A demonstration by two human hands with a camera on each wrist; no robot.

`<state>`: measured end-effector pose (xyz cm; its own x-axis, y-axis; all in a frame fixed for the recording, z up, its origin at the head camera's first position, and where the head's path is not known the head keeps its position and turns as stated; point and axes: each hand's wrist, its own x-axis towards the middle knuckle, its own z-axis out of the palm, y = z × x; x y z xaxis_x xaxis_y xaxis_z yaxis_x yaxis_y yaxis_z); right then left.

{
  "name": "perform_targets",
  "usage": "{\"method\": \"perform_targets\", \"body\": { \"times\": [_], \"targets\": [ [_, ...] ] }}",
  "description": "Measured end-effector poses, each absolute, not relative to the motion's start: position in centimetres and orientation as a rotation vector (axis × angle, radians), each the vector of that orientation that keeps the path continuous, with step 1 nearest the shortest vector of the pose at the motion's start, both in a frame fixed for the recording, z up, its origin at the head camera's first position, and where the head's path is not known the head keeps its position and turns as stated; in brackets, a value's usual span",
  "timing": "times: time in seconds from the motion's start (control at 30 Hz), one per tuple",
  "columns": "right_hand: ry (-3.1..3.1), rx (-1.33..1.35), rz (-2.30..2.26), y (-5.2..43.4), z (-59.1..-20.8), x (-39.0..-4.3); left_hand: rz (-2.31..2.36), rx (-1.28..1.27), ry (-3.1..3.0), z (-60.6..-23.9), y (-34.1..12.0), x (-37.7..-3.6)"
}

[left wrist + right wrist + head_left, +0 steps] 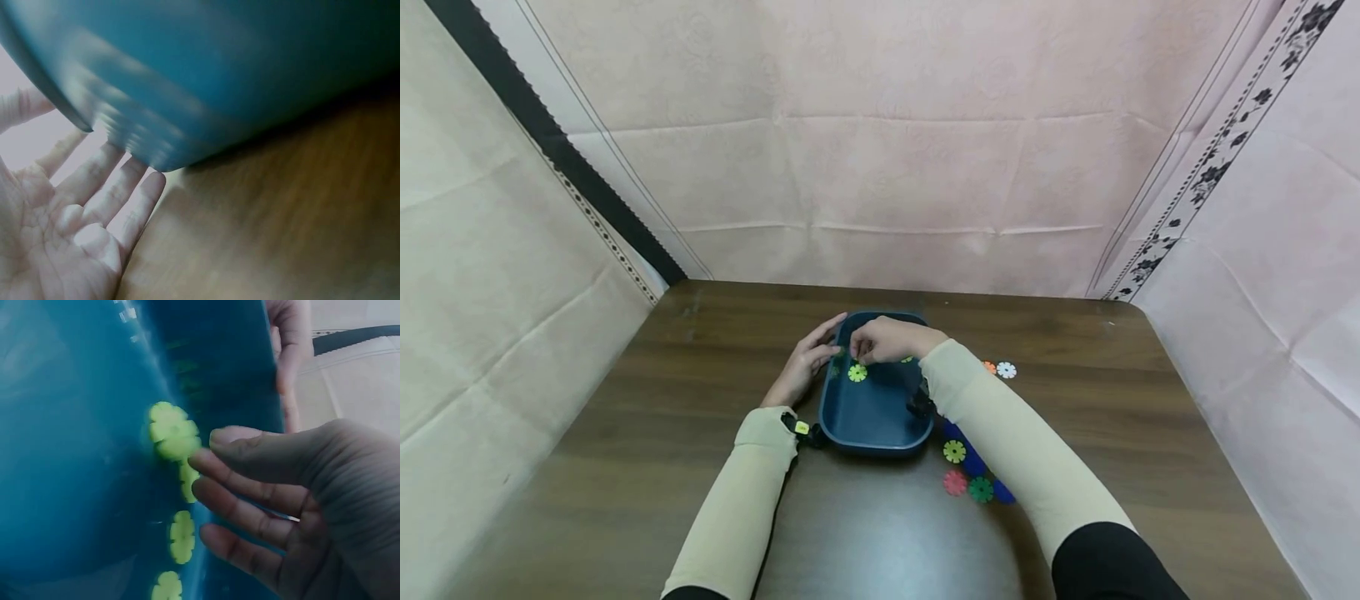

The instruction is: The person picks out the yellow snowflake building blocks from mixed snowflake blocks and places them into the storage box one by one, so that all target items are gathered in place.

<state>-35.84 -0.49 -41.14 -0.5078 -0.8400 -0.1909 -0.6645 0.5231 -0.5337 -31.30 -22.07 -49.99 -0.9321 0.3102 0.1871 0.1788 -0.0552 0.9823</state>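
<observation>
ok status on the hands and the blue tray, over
Left hand open, fingers flat on the blue tray outer wall. Right hand open over the tray, fingertips by the yellow-green discs. More discs on the table, right of tray; nothing blocking.

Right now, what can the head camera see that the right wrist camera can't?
Only the head view shows the colourful flower discs lying on the brown table and both sleeves. Only the right wrist view shows several yellow-green discs up close inside the tray. Both show the blue tray and the right hand over it.
</observation>
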Motion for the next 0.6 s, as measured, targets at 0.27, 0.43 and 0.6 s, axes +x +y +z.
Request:
{"method": "perform_targets", "body": {
  "times": [0.27,0.43,0.6],
  "targets": [
    [2.4,-1.298,-0.817,2.4,-39.9,-35.4,2.13,0.519,2.11,-49.5,-21.9,-31.0],
    [2.457,-1.182,-1.126,6.7,-40.0,-33.9,2.096,0.486,2.125,-48.3,-21.6,-30.1],
    [2.503,-1.055,-1.343,11.4,-41.2,-32.2,2.108,0.478,2.117,-48.3,-21.6,-30.2]
  ]
}}
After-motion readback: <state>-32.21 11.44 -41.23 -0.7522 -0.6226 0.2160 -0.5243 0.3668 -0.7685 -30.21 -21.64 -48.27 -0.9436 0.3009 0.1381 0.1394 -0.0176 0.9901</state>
